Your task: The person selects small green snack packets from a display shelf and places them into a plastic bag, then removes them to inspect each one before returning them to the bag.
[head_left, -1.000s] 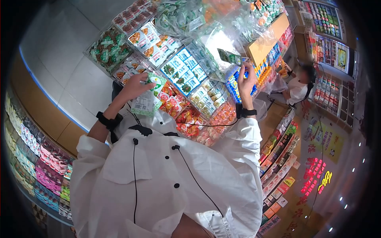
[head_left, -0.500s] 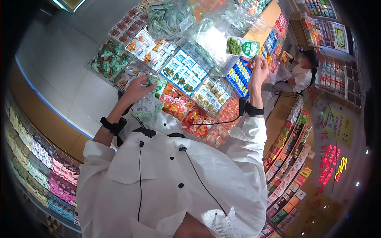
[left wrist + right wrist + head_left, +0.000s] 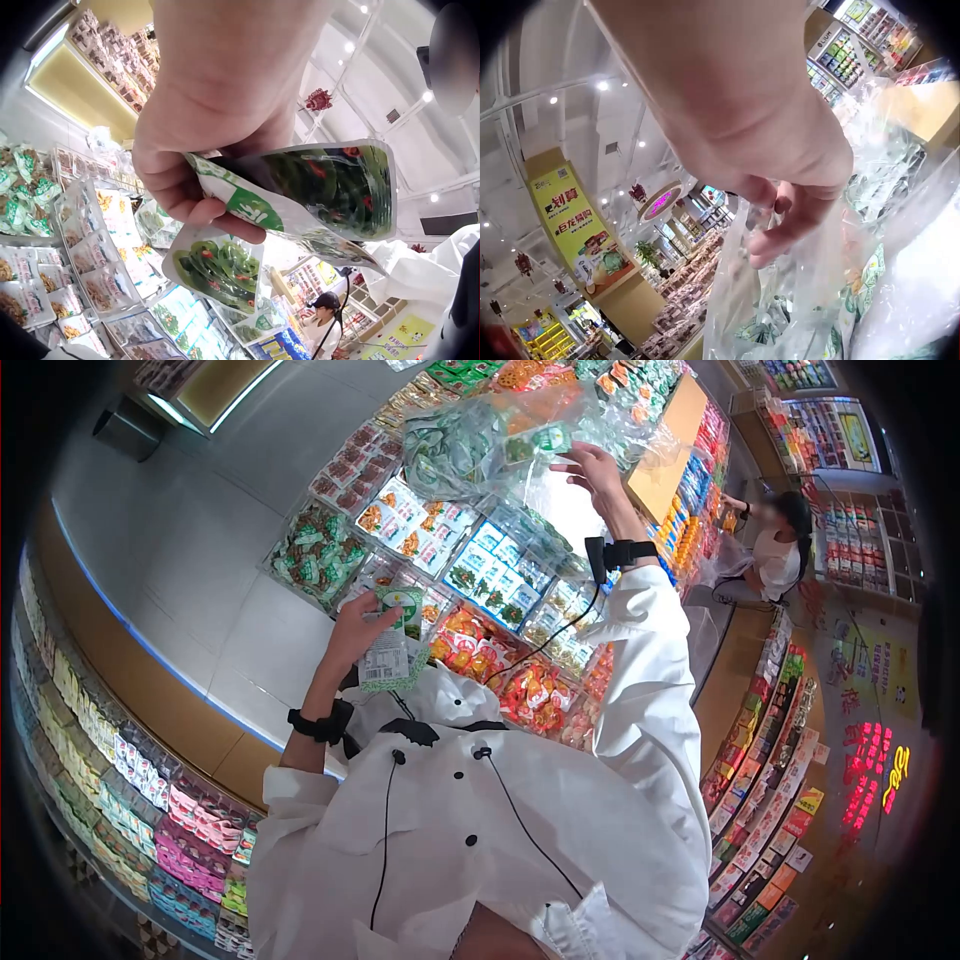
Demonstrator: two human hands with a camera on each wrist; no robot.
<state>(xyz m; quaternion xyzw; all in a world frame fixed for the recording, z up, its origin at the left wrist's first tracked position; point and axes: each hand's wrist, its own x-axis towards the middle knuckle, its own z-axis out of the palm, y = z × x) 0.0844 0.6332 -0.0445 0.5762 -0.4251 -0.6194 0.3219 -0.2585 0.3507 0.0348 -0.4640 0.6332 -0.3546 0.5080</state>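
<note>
Two or more green-and-white food packets (image 3: 392,650) (image 3: 330,195) are gripped in my left hand (image 3: 352,628) (image 3: 217,97), thumb and fingers around their edge. The left wrist view shows green vegetables with red bits in them; another such packet (image 3: 214,266) appears just below the fingers. My right hand (image 3: 598,472) (image 3: 757,127) is over a clear plastic bag (image 3: 470,445) (image 3: 780,300), fingers apart in the head view and partly bent in the right wrist view. Beside its fingertips lies a green packet (image 3: 537,443), against or inside the bag; which, I cannot tell.
Clear bins of packaged snacks (image 3: 418,525) fill the display between my hands. A tan board (image 3: 668,450) stands at its right. A person in white (image 3: 775,560) is beyond it. Curved shelves flank me, and a dark bin (image 3: 128,432) stands at the far left.
My right hand has moved left and farther forward from the blue packs to the plastic bag, and its fingers have loosened from the green packet. The left hand still holds its packets.
</note>
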